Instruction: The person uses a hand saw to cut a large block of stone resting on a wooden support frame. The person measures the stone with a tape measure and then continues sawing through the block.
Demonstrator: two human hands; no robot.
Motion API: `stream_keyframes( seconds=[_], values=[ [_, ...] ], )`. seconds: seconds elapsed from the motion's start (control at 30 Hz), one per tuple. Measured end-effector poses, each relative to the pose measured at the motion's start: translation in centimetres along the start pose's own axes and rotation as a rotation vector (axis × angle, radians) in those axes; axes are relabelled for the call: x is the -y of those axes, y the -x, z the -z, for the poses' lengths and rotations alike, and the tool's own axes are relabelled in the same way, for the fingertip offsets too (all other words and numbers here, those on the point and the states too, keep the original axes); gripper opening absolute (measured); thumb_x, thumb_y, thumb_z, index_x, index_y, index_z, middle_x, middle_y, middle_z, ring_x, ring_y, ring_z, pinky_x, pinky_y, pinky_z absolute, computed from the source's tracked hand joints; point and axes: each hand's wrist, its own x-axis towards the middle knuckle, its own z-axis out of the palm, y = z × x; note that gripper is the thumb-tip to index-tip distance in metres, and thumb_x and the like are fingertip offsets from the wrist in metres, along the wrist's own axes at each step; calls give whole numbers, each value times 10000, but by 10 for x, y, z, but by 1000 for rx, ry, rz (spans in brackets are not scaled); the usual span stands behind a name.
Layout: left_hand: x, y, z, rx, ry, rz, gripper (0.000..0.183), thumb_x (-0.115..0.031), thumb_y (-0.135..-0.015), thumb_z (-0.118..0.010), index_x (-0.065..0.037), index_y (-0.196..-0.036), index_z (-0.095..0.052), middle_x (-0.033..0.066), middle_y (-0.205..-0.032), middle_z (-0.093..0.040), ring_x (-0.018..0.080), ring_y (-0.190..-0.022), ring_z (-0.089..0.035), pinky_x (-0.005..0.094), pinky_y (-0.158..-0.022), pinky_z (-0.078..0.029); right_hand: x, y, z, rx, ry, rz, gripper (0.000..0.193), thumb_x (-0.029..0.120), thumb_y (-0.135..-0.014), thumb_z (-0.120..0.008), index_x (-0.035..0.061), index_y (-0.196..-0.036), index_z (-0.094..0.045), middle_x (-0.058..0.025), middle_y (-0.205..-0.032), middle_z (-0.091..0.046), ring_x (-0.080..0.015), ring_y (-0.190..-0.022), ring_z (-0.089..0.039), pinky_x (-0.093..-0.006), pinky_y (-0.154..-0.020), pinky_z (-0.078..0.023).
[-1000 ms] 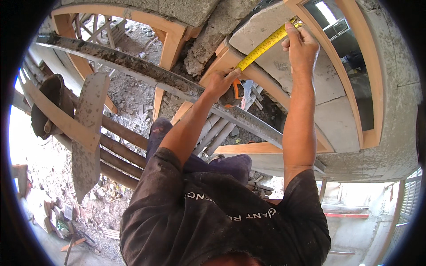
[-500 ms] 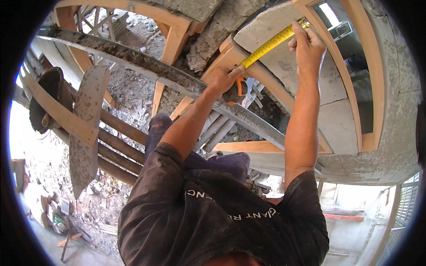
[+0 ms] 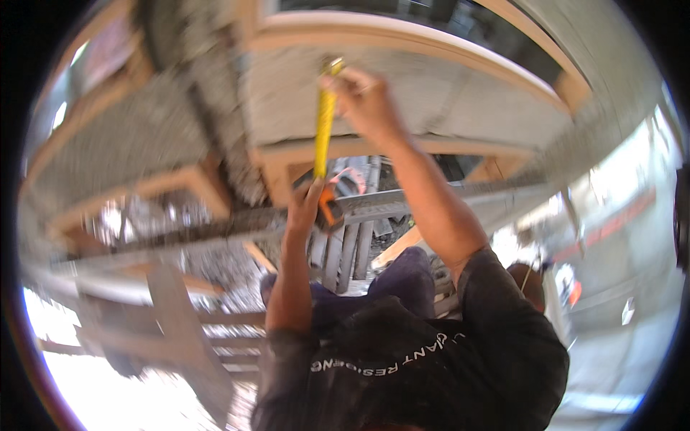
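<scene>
A yellow tape measure blade (image 3: 325,133) runs between my two hands over a grey wall section. My left hand (image 3: 305,203) is closed round the orange and black tape case (image 3: 330,209), just below the wooden frame's corner. Higher up, my right hand (image 3: 363,97) pinches the metal-hooked end of the blade. Behind the blade is the lower wooden frame (image 3: 277,172), and past my right hand runs the bottom rail of an upper wooden window frame (image 3: 345,29). Motion blur softens the fingers.
A long metal channel (image 3: 388,205) crosses in front of my knees. Several poles and a pale plank (image 3: 180,316) lie at the left. Another wooden frame (image 3: 144,190) is set in the wall on the left. Someone else's partial figure (image 3: 528,284) shows behind my right arm.
The view has turned to the right, smearing the picture. The blade, slanted before, now stands nearly upright and looks shorter. Both hands keep hold of the tape.
</scene>
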Motion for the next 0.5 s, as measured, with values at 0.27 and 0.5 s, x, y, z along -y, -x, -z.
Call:
stream_keyframes(
  seconds=[0.27,0.5],
  values=[
    [-2,12,-135,314,-126,26,260,-211,-946,-515,13,-938,-646,45,-805,-625,94,-741,-541,257,-671,-449,-87,154,119,-256,-196,-508,437,280,-913,-567,-64,-1178,-519,-117,-1015,-592,-153,-933,-567,-302,-806,-468],
    [-24,-15,-293,475,-234,-142,233,-176,-946,-508,24,-955,-627,59,-829,-629,112,-769,-566,256,-698,-460,-177,252,149,-534,-710,-480,738,424,-923,-524,-27,-1421,-219,-143,-1270,-470,-193,-1176,-452,-301,-1015,-330]
  ],
)
